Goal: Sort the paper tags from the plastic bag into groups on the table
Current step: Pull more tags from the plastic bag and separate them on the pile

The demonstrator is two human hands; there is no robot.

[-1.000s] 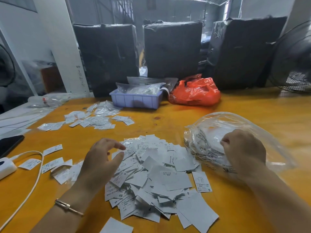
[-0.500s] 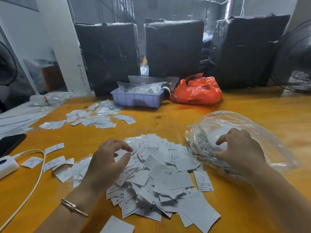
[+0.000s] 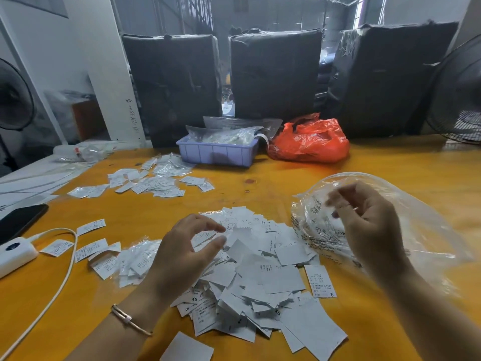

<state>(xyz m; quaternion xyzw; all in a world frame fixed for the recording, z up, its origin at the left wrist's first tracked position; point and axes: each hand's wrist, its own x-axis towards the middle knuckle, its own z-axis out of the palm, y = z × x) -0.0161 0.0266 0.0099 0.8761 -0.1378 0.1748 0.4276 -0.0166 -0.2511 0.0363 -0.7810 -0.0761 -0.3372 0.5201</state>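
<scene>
on the orange wooden table (image 3: pixel 260 188), seen from the head camera: loose heap of white paper tags (image 3: pixel 256 267) at centre, likely tipped out so the printed sizes can be read and picked. left hand (image 3: pixel 182 254) over the heap's left edge, thumb and fingers curved with an open gap between them, holding nothing, seemingly poised to pick a tag. right hand (image 3: pixel 369 227) raised in front of the crumpled clear plastic bag (image 3: pixel 429 230), fingers loosely bent and blurred; whether pinching the film cannot be told, though probably placed there to keep the bag's mouth to hand. bag lying just right of the heap, nearly empty by the look. small group of tags (image 3: pixel 91 250) laid out to the left, another scattered group (image 3: pixel 153 182) farther back, some in clear sleeves, apparently sorted sets kept well apart.

around the surface: lilac plastic tray (image 3: pixel 217 153) and orange-red plastic bag (image 3: pixel 309 143) at the far edge, white charger with cable (image 3: pixel 15 252) and dark phone (image 3: pixel 18 220) at left. behind, three large black wrapped bales (image 3: pixel 273 74), fan (image 3: pixel 460 92) at right, dim warehouse beyond.
</scene>
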